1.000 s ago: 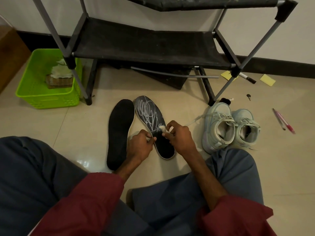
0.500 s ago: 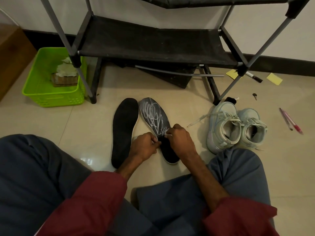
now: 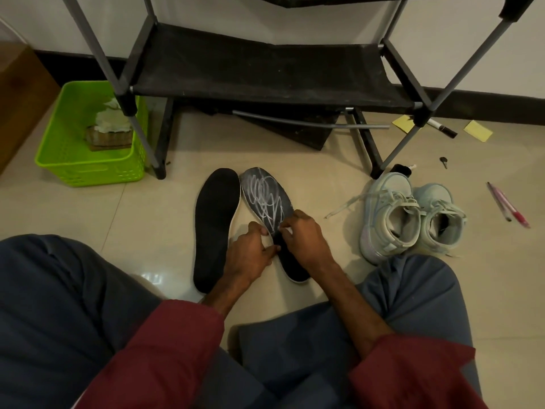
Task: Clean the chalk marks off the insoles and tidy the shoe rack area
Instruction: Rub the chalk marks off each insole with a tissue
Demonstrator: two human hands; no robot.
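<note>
Two black insoles lie side by side on the tiled floor in front of my knees. The left insole (image 3: 216, 219) is plain black. The right insole (image 3: 264, 196) carries white chalk scribbles over its front half. Both my hands meet over the middle of the chalked insole. My right hand (image 3: 303, 240) pinches a small white wad of tissue (image 3: 287, 230) at its fingertips, down on the insole. My left hand (image 3: 250, 256) has its fingers curled and pinches the near end of the same white piece. The heel part of the right insole shows below my hands.
A black shoe rack (image 3: 265, 75) stands just beyond the insoles. A green basket (image 3: 88, 169) with tissues sits at the left. A pale sneaker pair (image 3: 410, 219) stands at the right, with pens (image 3: 507, 206), sticky notes (image 3: 477, 130), a marker (image 3: 442, 129) and a key (image 3: 443, 161) on the floor.
My hands have drawn closer together over the chalked insole, and the white piece between them is now mostly covered by my fingers. The insoles have not moved.
</note>
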